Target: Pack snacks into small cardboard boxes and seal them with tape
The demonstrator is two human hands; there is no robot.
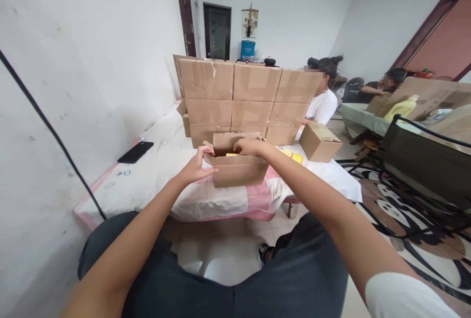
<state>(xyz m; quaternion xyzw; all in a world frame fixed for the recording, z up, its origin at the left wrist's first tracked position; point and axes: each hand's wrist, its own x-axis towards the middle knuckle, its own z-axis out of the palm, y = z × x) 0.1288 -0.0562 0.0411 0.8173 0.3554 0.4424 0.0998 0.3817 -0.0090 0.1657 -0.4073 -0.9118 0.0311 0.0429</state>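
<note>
An open cardboard box (pixel 239 174) stands on the cloth-covered table in front of me, flaps up. My left hand (pixel 198 165) grips its left side, fingers curled at the side flap and thumb along the front. Over the opening, my right hand (pixel 249 147) reaches in with bent fingers; the fingertips and whatever they hold are hidden. Beside those fingers a bit of a yellow item (pixel 231 154) shows inside the box. Yellow packets (pixel 296 158) lie on the table just right of the box.
Taped cardboard boxes (pixel 253 82) form a wall behind the open box. Another box (pixel 321 142) stands at right, a black phone (pixel 136 152) at left. A person in a white top (pixel 324 107) sits behind; another works at the right-hand table (pixel 358 114). A chair (pixel 427 175) stands near.
</note>
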